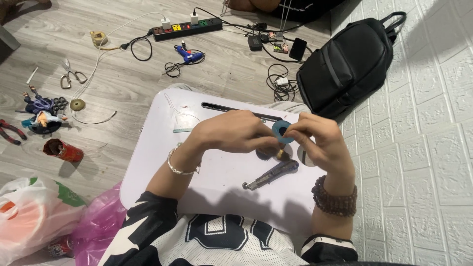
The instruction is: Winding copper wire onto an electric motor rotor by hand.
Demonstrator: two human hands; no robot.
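Both my hands meet above a small white lap table [162, 148]. My left hand [231, 132], with a silver bracelet at the wrist, and my right hand [322, 145], with a dark bead bracelet, pinch a small blue ring [282, 131] between their fingertips. Under the hands a dark round piece [263, 154] lies partly hidden. A utility knife [272, 174] rests on the table just below my right hand.
A black backpack [347, 64] leans by the white brick wall at right. On the wood floor lie a power strip [187, 27], a blue glue gun [188, 55], scissors [69, 74], a figurine [42, 116], pliers [11, 131], a red can [61, 149] and plastic bags [44, 216].
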